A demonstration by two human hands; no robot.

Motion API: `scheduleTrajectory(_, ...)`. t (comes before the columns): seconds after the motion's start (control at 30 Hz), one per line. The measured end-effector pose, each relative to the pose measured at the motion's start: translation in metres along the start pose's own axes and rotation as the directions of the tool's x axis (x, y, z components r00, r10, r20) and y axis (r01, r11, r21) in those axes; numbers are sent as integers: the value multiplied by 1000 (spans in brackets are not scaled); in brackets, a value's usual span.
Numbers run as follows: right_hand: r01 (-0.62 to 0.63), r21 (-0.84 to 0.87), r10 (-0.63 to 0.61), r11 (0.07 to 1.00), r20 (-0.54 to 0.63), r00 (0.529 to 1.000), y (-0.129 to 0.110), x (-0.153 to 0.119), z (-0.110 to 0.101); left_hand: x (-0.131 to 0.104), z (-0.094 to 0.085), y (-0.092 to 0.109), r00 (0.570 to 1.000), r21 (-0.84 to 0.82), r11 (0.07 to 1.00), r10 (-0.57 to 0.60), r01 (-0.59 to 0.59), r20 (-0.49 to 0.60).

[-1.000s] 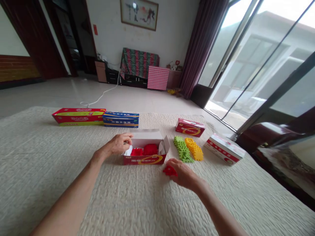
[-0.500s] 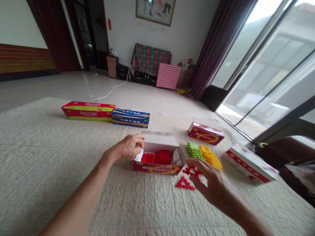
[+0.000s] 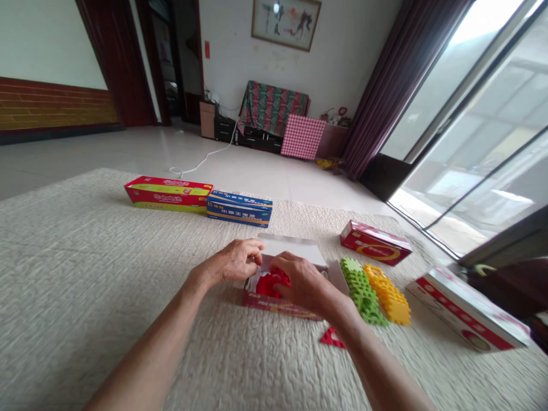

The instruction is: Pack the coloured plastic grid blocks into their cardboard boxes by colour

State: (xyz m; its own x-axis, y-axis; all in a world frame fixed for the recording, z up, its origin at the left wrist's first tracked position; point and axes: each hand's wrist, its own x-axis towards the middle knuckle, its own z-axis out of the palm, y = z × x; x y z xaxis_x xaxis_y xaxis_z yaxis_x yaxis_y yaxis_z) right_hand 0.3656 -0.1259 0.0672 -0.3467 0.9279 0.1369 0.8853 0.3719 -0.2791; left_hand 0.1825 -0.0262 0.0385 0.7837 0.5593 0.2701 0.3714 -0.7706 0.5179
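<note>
An open red cardboard box [image 3: 256, 300] stands on the rug in front of me, its white lid flap raised at the back. Red plastic interlocking pieces [image 3: 263, 285] lie inside it. My left hand [image 3: 233, 261] is closed at the box's left end, fingers curled on the edge there. Reaching into the box, my right hand [image 3: 299, 279] pinches a red openwork piece [image 3: 281, 277] above the others; its fingertips are partly hidden. A red triangular piece [image 3: 330, 338] lies on the rug, partly behind my right forearm.
Right of the box lie a row of green pieces [image 3: 362, 291] and a row of yellow pieces [image 3: 387, 294]. Beyond them are a closed red box [image 3: 375, 242] and a white-and-red box [image 3: 466, 308]. A blue box [image 3: 240, 209] and a red-and-green box [image 3: 169, 194] stand behind, to the left.
My right hand has moved left from the red pieces on the rug into the box, carrying a red piece. More of the green row now shows. My left hand stays at the box's left end.
</note>
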Motion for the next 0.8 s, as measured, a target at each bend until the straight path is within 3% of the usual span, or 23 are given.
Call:
scheduleTrajectory(0.17,7,99,6,995,-133,991,1,-10,-8,0,-1,1,1000,-12,1000,-2,2,12)
scheduleTrajectory(0.3,-47,96,69,994,-230,971,4,-44,-35,0,0,0,1000,-26,1000,-18,18,-5)
scheduleTrajectory(0.37,-103,79,118,992,-217,969,9,-69,-47,0,1,-1,1000,-33,999,-29,29,-7)
scheduleTrajectory(0.43,-173,59,179,983,-129,975,17,-96,-52,0,1,-2,1000,-35,999,-31,30,-7)
scheduleTrajectory(0.53,-280,23,280,960,23,960,30,-130,-39,0,2,-4,1000,-24,1000,-16,16,2)
scheduleTrajectory(0.6,-318,8,318,948,49,947,38,-143,-21,1,2,-4,1000,-22,1000,-16,16,13)
scheduleTrajectory(0.7,-320,11,320,947,47,946,44,-146,6,1,2,-5,1000,-24,1000,-13,14,17)
scheduleTrajectory(0.8,-332,28,327,943,103,939,43,-138,19,1,3,-6,1000,-19,1000,-10,10,10)
